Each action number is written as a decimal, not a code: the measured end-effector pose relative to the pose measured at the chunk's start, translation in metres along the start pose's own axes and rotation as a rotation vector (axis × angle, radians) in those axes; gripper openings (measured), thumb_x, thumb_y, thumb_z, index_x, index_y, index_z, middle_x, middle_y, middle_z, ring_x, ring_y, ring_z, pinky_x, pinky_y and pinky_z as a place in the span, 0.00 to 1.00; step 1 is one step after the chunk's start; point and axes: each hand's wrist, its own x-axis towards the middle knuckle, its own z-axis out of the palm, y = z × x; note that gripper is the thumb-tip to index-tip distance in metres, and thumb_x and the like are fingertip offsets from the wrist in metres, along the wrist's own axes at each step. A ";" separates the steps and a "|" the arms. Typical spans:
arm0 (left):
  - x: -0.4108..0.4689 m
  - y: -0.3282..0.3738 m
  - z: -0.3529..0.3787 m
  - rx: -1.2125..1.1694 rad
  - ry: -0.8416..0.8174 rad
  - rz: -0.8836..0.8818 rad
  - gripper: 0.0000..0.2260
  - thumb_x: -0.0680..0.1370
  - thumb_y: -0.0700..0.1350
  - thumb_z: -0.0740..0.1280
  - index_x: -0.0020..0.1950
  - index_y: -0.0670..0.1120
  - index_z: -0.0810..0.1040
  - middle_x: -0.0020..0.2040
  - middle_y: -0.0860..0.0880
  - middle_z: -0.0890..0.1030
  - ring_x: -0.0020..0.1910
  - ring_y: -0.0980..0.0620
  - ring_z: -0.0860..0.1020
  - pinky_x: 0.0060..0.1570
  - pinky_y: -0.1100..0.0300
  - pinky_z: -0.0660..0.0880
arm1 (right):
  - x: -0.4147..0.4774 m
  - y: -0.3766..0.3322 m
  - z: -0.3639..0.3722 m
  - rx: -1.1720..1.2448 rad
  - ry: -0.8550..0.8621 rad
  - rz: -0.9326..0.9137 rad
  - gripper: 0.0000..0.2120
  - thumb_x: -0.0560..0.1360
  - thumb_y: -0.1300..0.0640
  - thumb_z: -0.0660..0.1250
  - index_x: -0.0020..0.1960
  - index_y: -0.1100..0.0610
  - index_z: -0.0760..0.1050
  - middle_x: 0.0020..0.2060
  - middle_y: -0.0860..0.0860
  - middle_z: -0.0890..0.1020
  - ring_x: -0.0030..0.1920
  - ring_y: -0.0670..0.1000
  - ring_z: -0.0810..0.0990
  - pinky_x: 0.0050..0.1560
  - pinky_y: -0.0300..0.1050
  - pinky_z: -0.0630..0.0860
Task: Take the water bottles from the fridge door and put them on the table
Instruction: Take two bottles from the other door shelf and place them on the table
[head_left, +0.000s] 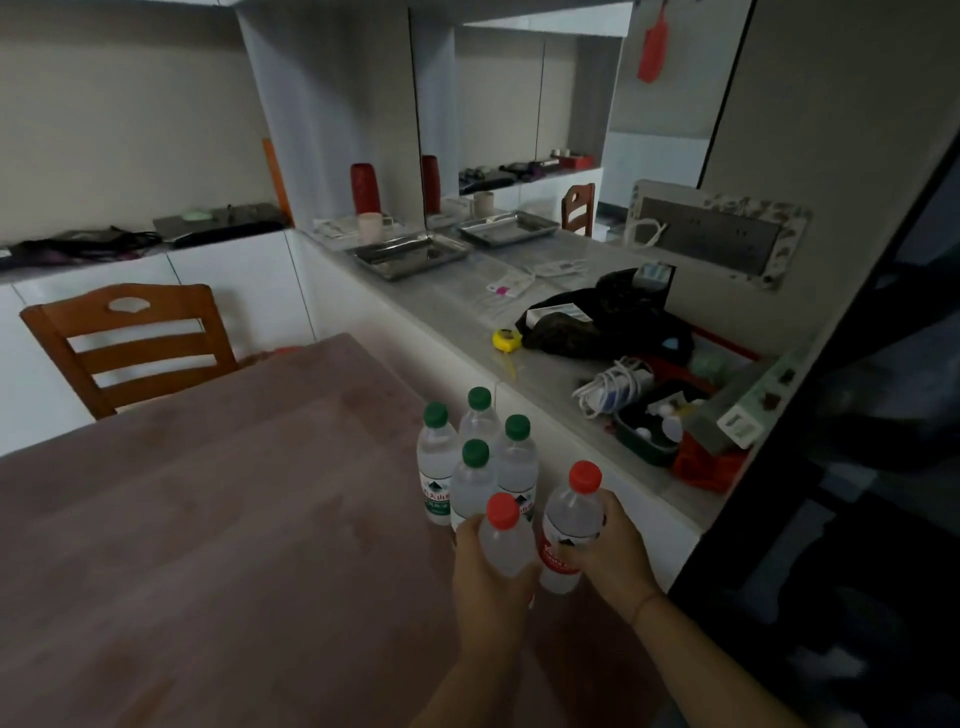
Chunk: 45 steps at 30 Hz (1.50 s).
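Several clear water bottles with green caps (475, 457) stand bunched together on the brown table (218, 519) near its right edge. Just in front of them are two red-capped bottles. My left hand (488, 571) is wrapped around the nearer red-capped bottle (503, 538). My right hand (610, 553) grips the other red-capped bottle (569, 525) by its red label. Both bottles are upright, low at the table surface; whether their bases touch it is hidden by my hands.
A wooden chair (124, 343) stands at the table's far left. A grey counter (467, 306) runs along the table's right side, holding metal trays (410, 252), a black bag (602, 317), a yellow tape measure (506, 339) and a coiled white cable (615, 387). A dark surface (857, 493) fills the right.
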 end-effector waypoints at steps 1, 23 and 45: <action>0.004 -0.002 0.003 0.002 0.015 0.007 0.27 0.65 0.33 0.75 0.56 0.52 0.69 0.49 0.57 0.73 0.46 0.63 0.74 0.36 0.76 0.71 | 0.005 0.003 0.003 0.004 0.005 0.009 0.30 0.62 0.66 0.77 0.58 0.48 0.69 0.48 0.40 0.76 0.50 0.46 0.76 0.43 0.31 0.70; 0.038 -0.025 0.031 0.106 0.059 0.127 0.31 0.62 0.39 0.78 0.62 0.54 0.72 0.56 0.61 0.72 0.60 0.54 0.73 0.60 0.56 0.73 | 0.057 0.022 -0.002 0.020 -0.238 0.068 0.29 0.65 0.66 0.76 0.60 0.50 0.70 0.53 0.42 0.78 0.53 0.43 0.77 0.46 0.32 0.74; 0.024 -0.029 0.006 0.325 -0.073 0.087 0.33 0.64 0.44 0.80 0.64 0.43 0.69 0.56 0.51 0.68 0.58 0.49 0.72 0.56 0.60 0.72 | 0.014 0.014 -0.013 0.081 -0.196 0.130 0.33 0.71 0.66 0.71 0.71 0.57 0.61 0.60 0.48 0.70 0.61 0.45 0.70 0.57 0.38 0.69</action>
